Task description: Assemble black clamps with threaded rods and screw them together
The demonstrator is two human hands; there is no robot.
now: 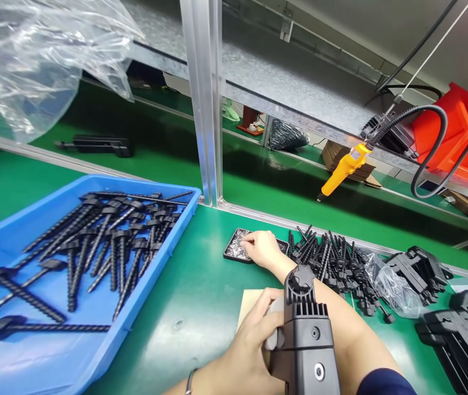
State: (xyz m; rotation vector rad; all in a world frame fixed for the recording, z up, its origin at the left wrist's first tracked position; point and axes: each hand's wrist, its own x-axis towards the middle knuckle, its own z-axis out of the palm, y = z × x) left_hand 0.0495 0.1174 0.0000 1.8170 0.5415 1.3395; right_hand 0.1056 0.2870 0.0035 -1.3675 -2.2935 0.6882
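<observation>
My left hand (pixel 254 345) is wrapped round a black plastic housing (pixel 310 340) with a ribbed top, a round knob and two screw holes on its face. Beyond it, my right hand (pixel 264 249) reaches into a small dark tray (pixel 227 255) of tiny metal screws (pixel 240 244). Its thumb and fingertips are pinched together over the screws; whatever is between them is too small to make out. My right forearm passes behind the housing, which hides part of it. A beige sheet (pixel 248 302) lies partly under my left hand.
At left, a blue bin (pixel 143 299) holds several black threaded rods (pixel 122 252). More black rods (pixel 328 258), a plastic bag (pixel 398 291) and black housings (pixel 460 329) lie at right. A yellow electric screwdriver (pixel 343 170) hangs above, near a metal upright (pixel 207 109) and red bins (pixel 456 137).
</observation>
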